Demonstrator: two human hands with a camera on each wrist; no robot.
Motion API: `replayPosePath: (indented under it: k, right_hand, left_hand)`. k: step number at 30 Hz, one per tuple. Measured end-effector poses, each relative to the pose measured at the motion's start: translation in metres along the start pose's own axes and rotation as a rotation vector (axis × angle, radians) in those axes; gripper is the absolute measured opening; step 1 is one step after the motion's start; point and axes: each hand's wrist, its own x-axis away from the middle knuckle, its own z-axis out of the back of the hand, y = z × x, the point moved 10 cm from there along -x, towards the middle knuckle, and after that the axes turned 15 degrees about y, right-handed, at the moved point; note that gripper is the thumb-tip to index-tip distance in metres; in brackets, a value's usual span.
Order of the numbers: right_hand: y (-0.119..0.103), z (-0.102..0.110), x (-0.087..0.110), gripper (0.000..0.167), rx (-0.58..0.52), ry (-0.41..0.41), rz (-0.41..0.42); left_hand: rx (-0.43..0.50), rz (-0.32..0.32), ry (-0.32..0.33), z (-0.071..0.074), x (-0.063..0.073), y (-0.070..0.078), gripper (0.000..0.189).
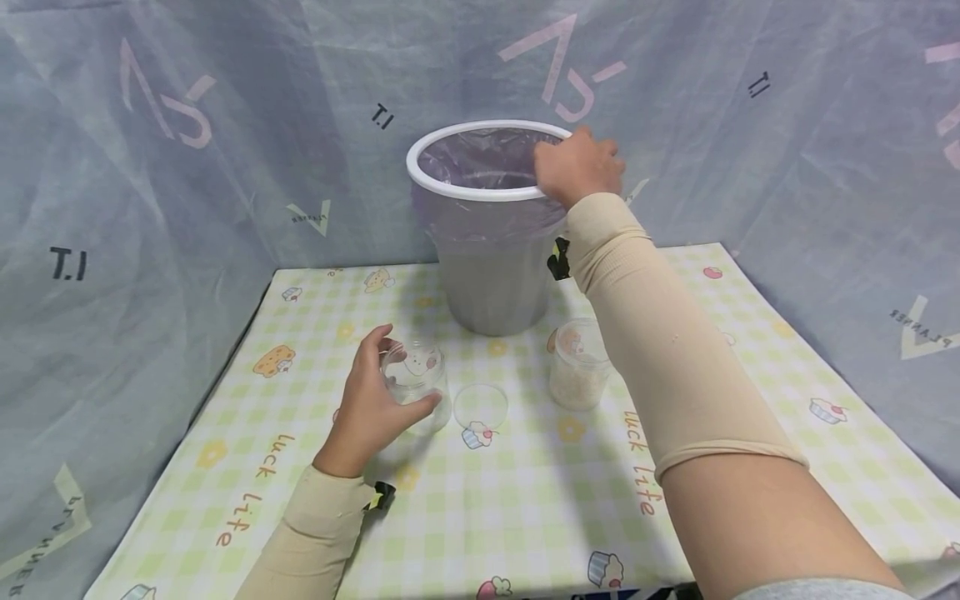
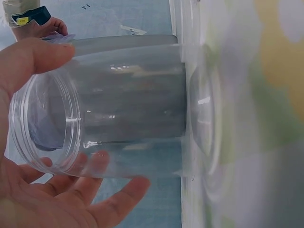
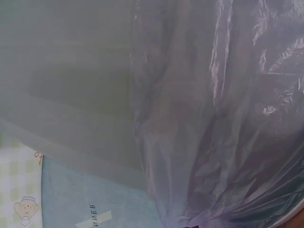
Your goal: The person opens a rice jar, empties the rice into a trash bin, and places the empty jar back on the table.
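My left hand [image 1: 375, 408] curves round a clear plastic jar [image 1: 427, 408], thumb on the near side and fingers on the far side. In the left wrist view the jar [image 2: 128, 109] has a threaded, uncovered mouth and nothing visible inside; its base is on the table. Right beside it lies a thin clear round disc [image 1: 481, 408]. My right hand [image 1: 581, 167] grips the right side of the white rim of a grey trash can [image 1: 491, 283]. A translucent purple bag [image 1: 472, 154] lines the can and folds over its outside. The right wrist view shows the bag [image 3: 199, 95] up close, the fingers mostly out of sight.
A second clear jar [image 1: 577, 371], holding something pale, stands below my right forearm. The checked tablecloth [image 1: 480, 517] carries cupcake and flower prints. Grey-blue fabric [image 1: 300, 108] hangs behind the table and along both sides, close behind the trash can.
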Motion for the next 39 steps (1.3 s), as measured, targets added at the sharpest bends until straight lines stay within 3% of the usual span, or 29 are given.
replayPosePath:
  k: [7,20,28,32,36,39]
  right_hand:
    - [0.005,-0.001,0.002,0.078,-0.019,0.019,0.011]
    - [0.004,0.007,0.006,0.079,-0.137,-0.026,-0.017]
    - [0.001,0.012,0.006,0.074,-0.165,-0.031,0.079]
    - [0.006,0.013,0.005,0.075,-0.168,-0.038,0.097]
    - [0.013,0.011,0.003,0.081,-0.141,-0.043,0.106]
    - [0.02,0.01,0.0,0.087,-0.125,-0.048,0.103]
  left_hand:
    - [-0.013,-0.012,0.007,0.0,0.003,-0.001,0.119]
    - [0.0,-0.06,0.051,0.003,0.003,0.003,0.123]
    - [0.006,-0.077,0.077,0.006,0.0,0.009,0.119]
    - [-0.01,-0.17,0.167,0.016,-0.005,0.023,0.115]
    - [-0.057,-0.367,0.305,0.033,-0.009,0.053,0.113]
    - [-0.083,-0.505,0.358,0.037,-0.013,0.079,0.112]
